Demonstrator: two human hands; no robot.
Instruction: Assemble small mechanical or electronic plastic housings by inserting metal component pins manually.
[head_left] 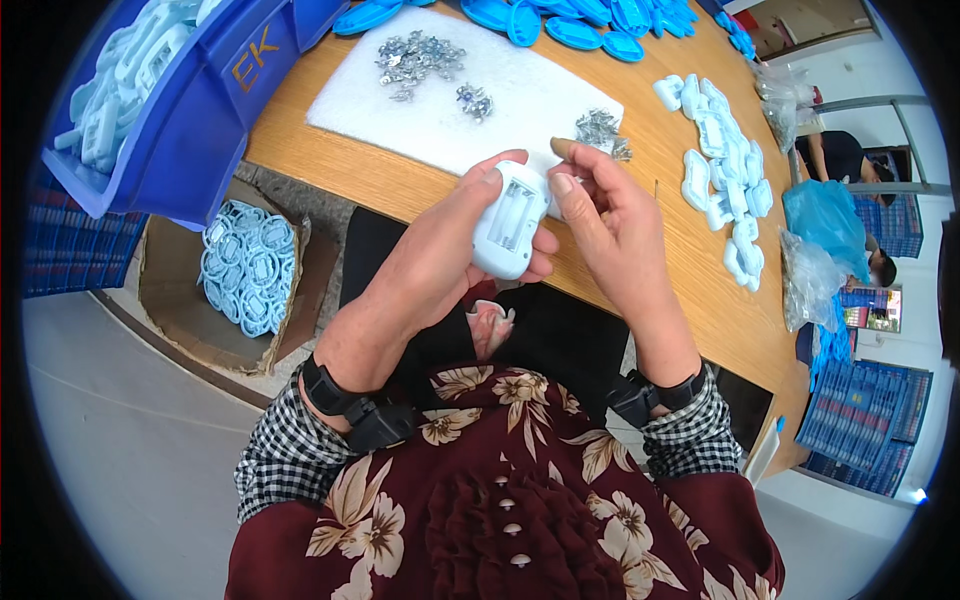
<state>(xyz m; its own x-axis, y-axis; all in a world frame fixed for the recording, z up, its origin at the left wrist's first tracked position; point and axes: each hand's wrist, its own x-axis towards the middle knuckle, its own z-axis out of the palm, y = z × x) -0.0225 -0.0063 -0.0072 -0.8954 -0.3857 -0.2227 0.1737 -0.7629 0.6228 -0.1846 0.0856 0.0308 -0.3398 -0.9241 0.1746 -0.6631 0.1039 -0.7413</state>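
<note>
My left hand (425, 245) grips a pale-blue plastic housing (508, 240) with an open battery compartment facing up, fingers wrapped behind it and thumb along its upper left edge. Close to its right side is my right hand (625, 220), thumb and fingers drawn together in a pinch. Whatever lies between those fingertips is too small to make out. Just beyond both hands, a white foam sheet (345, 95) lies on the table. It carries a large heap of small metal pieces (420, 58), a smaller metal cluster (474, 102) and another metal pile (598, 128) near its right corner.
Several pale-blue housings (712, 135) lie on the wooden table (650, 270) at right. Bright-blue oval parts (575, 32) spread along the far edge. At left are a filled blue bin (200, 110) and a cardboard box (170, 290) of pale-blue rings. A person (845, 155) is at far right.
</note>
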